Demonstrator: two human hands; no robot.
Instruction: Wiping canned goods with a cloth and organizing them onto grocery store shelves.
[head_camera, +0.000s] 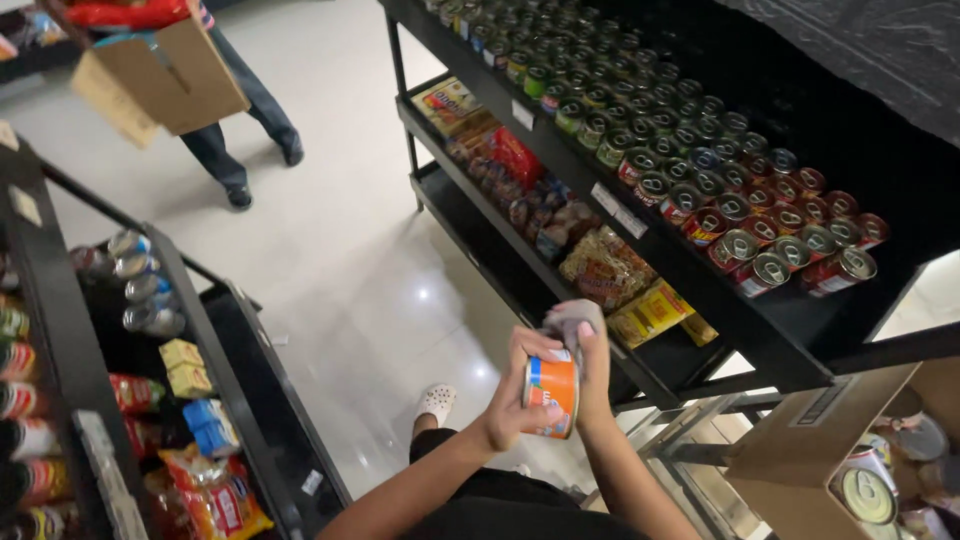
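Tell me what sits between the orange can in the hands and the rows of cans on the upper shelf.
In the head view, yellow and brown snack packets on the lower shelf lie between the orange can and the red-labelled tins.

My 2 arms are bare from the elbows down, with no sleeves, watch, bracelet or gloves on them. My left hand and my right hand carry no rings that I can make out. Below my arms I see dark, nearly black clothing covering my lap and thighs, plain and without pattern. On my 1 visible foot I wear a white clog-style shoe with small round holes across its top.
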